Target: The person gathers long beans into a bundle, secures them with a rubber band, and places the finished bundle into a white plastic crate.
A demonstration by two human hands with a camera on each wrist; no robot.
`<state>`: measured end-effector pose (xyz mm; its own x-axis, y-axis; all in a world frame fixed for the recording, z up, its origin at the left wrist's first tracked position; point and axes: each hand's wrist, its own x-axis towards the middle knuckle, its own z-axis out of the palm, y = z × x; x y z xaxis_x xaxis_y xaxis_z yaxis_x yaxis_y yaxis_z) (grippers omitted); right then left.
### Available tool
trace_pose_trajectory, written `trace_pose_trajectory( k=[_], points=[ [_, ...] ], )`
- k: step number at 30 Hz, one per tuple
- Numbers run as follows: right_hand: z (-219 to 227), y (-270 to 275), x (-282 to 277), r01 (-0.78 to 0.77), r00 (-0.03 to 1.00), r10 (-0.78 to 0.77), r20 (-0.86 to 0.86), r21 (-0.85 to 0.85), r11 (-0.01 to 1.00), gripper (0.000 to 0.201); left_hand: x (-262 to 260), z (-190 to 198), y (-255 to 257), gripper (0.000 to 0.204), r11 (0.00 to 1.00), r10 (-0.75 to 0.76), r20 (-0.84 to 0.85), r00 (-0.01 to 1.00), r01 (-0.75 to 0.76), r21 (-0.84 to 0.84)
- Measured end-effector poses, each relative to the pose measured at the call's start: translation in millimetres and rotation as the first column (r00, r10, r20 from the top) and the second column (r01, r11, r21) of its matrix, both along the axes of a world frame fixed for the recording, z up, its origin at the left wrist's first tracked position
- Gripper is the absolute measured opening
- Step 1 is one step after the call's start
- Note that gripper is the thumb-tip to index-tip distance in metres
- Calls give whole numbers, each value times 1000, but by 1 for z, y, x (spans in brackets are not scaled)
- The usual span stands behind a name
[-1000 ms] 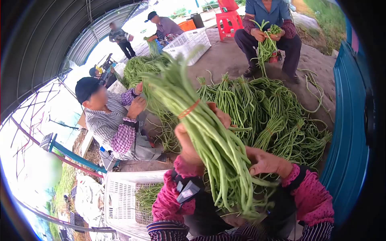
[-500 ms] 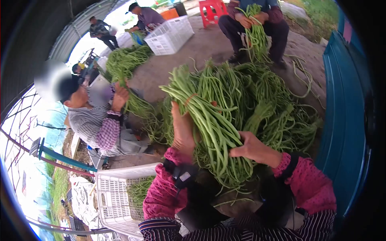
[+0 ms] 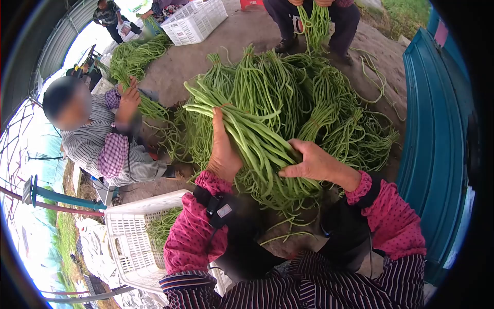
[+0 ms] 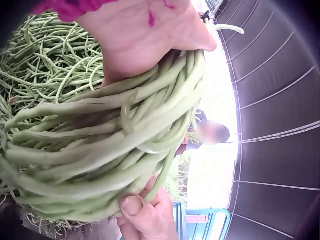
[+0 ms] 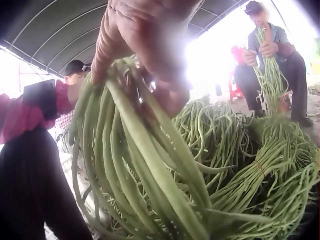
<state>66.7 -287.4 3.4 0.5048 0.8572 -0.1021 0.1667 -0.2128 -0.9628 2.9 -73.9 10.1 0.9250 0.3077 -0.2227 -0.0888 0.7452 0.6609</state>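
Observation:
In the head view, a bundle of long green beans (image 3: pixel 260 141) lies slantwise between my hands, just above a heap of similar beans. My left hand (image 3: pixel 225 152) grips it near the upper end, thumb up along the side. Further down, my right hand (image 3: pixel 321 165) holds the right side with the thumb over the beans. From the left wrist, the left palm (image 4: pixel 145 42) is over the beans and the right thumb (image 4: pixel 134 206) presses on them. The right wrist view shows the right hand (image 5: pixel 145 45) clasping the beans, whose ends hang down; some fingers are hidden.
A large heap of tied bean bundles (image 3: pixel 329 98) fills the ground ahead. A white crate (image 3: pixel 118 221) with some beans stands at my left, another crate (image 3: pixel 195 23) farther back. A blue metal panel (image 3: pixel 435 154) bounds the right. Seated people handle beans at left and ahead.
The bundle has come down and away from the head camera, toward the heap, and tilts flatter. Both hands keep hold of it. The head view has turned further down.

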Motion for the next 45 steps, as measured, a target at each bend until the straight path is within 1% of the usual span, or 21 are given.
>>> trace_pose_trajectory(
  k=[2, 3, 5, 6, 9, 10, 13, 14, 17, 18, 21, 22, 25, 26, 29, 30, 33, 39, 42, 44, 45],
  points=[
    [-5, -4, 6, 23, 990, -20, 136, -18, 1000, 64, 2, -11, 6, 48, 999, 22, 20, 1000, -21, -25],
    [-9, -5, 9, 71, 981, -73, 178, 19, 997, 59, 4, -12, 8, 48, 999, 31, 31, 999, -30, -36],
    [-8, -7, 10, 177, 974, -183, 136, 53, 983, 51, 3, -16, 10, 49, 997, 77, 42, 996, -76, -25],
    [-7, -8, 8, 243, 950, -259, 176, 108, 964, 38, 4, -17, 12, 48, 996, 87, 36, 996, -87, -23],
    [0, -6, 5, 298, 951, -308, 4, 241, 924, 30, 3, -16, 9, 46, 995, 84, 30, 996, -83, -46],
    [6, -5, 6, 335, 938, -346, 13, 223, 916, 27, 3, -14, 7, 46, 995, 80, 31, 996, -79, -58],
    [-7, 1, 10, 384, 923, -364, -122, 281, 880, 29, 6, -17, 6, 45, 994, 81, -15, 997, -82, -72],
    [-8, 4, 9, 374, 926, -370, -72, 282, 883, 28, 6, -23, 9, 44, 997, 65, 2, 998, -65, -35],
    [-11, 9, 2, 240, 951, -286, 114, 303, 922, 26, 7, -11, -3, 44, 996, 42, -37, 998, -45, -78],
    [-11, 8, 1, 232, 941, -284, 182, 263, 937, 24, 9, -12, -4, 42, 996, 28, -32, 999, -31, -83],
    [-1, 4, 4, 289, 936, -308, 169, 128, 949, 22, 13, -17, -3, 42, 997, -24, -17, 1000, 22, -69],
    [-5, 4, 6, 307, 909, -345, 233, 182, 934, 19, 14, -15, -6, 39, 995, -4, -39, 999, 0, -95],
    [2, 2, 6, 370, 924, -376, 64, 87, 925, 19, 13, -13, -4, 36, 997, -42, -61, 997, 38, -65],
    [-1, 2, 5, 354, 935, -356, 1, 97, 930, 21, 11, -11, -5, 33, 995, -69, -66, 995, 64, -71],
    [2, 4, 2, 179, 980, -185, 76, 81, 981, 22, 12, -15, -10, 33, 990, -123, -78, 989, 118, -74],
    [-2, 6, 0, 159, 986, -163, 32, 105, 982, 26, 13, -10, -15, 32, 992, -113, -115, 987, 104, -74],
    [-1, 7, -1, 171, 985, -168, -37, 104, 980, 31, 11, -2, -18, 33, 997, -67, -107, 992, 62, -51],
    [4, 9, -6, 99, 980, -78, -185, 106, 989, 34, 11, 8, -16, 32, 999, 18, -112, 994, -23, -37],
    [4, 8, -11, 76, 961, -46, -273, 101, 992, 34, 14, 2, -2, 31, 993, 114, -117, 987, -112, 21],
    [4, 6, -11, 69, 961, -43, -274, 87, 994, 33, 18, -7, 14, 33, 978, 209, -132, 969, -207, 33],
    [4, 4, -11, 66, 960, -41, -277, 81, 995, 33, 19, -12, 22, 35, 970, 244, -175, 954, -244, 21]
  ],
)
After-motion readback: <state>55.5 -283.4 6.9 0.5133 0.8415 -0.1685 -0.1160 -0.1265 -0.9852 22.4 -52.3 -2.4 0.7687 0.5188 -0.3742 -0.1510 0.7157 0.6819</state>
